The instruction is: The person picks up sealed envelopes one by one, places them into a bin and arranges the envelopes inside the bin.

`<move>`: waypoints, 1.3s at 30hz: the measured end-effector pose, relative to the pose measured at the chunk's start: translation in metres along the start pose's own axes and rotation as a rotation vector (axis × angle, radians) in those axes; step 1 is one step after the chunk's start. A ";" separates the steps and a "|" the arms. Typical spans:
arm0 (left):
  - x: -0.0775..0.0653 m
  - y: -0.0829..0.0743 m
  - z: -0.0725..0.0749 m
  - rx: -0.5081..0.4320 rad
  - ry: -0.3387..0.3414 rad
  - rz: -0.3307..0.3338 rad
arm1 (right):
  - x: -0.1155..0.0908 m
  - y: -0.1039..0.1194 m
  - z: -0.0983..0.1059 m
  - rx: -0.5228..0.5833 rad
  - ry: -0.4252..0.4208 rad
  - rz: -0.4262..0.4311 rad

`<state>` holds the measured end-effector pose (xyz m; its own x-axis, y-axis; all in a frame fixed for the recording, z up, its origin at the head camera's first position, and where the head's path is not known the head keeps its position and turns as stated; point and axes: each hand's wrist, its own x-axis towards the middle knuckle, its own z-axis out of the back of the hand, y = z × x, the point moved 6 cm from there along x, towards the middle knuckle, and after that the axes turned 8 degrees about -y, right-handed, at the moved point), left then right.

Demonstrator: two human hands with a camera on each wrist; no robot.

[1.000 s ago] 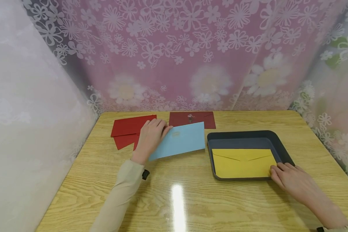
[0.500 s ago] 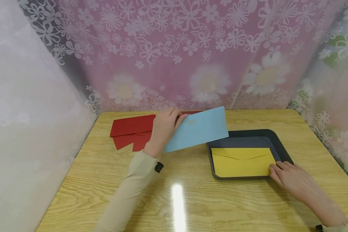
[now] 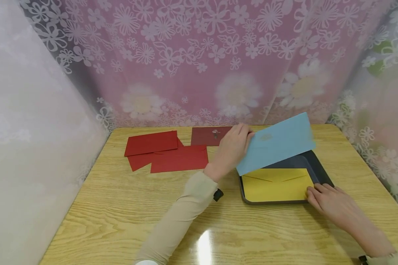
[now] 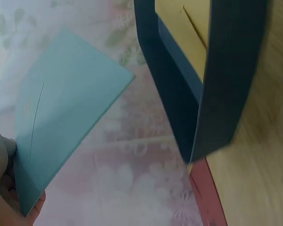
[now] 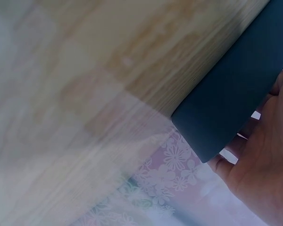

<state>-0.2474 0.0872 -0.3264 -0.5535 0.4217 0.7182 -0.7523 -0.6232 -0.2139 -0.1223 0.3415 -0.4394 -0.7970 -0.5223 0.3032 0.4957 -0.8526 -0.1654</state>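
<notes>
My left hand pinches a light blue envelope by its left end and holds it up, tilted, over the far part of a dark rectangular tray. In the left wrist view the blue envelope is clear of the tray's side, with fingers at its lower end. A yellow envelope lies in the tray, its flap side up. My right hand grips the tray's near right corner, fingers over the rim; the right wrist view shows this hand against the tray wall.
Several red envelopes overlap on the wooden table at the left. A darker red envelope with a small print lies at the back, partly behind my left hand. Floral curtains enclose the table's back and sides.
My left hand has carried the blue envelope up and right, from over the red envelopes to over the tray. The right hand has stayed at the tray's corner.
</notes>
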 end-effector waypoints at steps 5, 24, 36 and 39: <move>-0.002 -0.017 -0.027 0.044 0.086 -0.025 | 0.000 0.003 0.002 -0.015 -0.026 0.060; -0.055 -0.021 -0.105 0.168 0.511 -0.092 | 0.002 0.006 0.007 -0.066 -0.173 0.136; -0.055 -0.015 -0.097 0.154 0.525 -0.078 | 0.002 0.001 0.005 0.009 -0.100 -0.026; -0.049 -0.012 -0.084 0.135 0.452 -0.073 | 0.002 0.000 0.003 0.007 -0.081 -0.034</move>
<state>-0.2416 0.1289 -0.4144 -0.6231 0.6934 0.3618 -0.7587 -0.6483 -0.0639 -0.1228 0.3405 -0.4357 -0.7833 -0.4895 0.3833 0.4715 -0.8695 -0.1469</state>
